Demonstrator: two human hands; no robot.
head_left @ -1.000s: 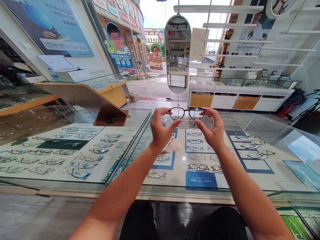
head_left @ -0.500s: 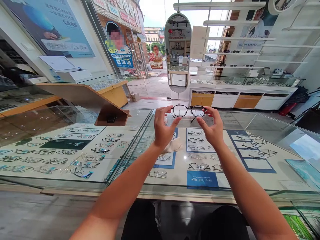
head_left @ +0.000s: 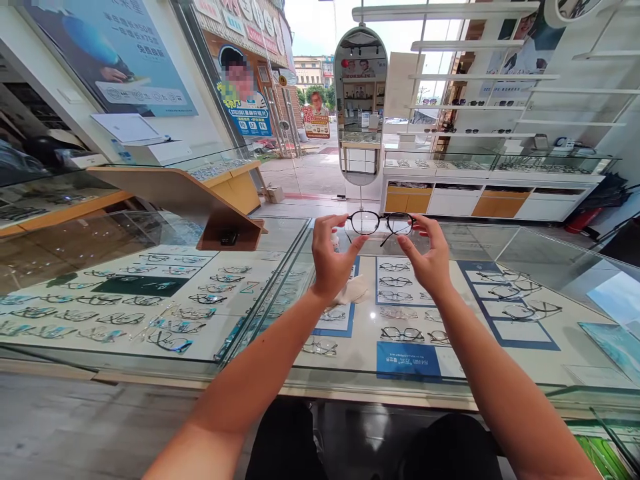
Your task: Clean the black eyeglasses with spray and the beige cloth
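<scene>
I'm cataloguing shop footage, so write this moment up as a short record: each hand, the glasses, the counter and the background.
left hand: grips left end of black round-rimmed eyeglasses
right hand: grips their right end
eyeglasses: raised above the counter, lenses side by side
counter: glass-topped display case, rows of spectacles inside
near left wrist: pale crumpled cloth
background: upright oval mirror

The round glasses (head_left: 383, 217) have thin, smooth, slightly glossy dark rims, perhaps plastic, though they are too small to be sure. The counter (head_left: 320, 375) is topped with clear, shiny glass. The crumpled cloth (head_left: 354, 291) looks soft and matt, the slanted board (head_left: 155, 185) smooth brown wood, the oval mirror (head_left: 361, 107) highly polished.
</scene>
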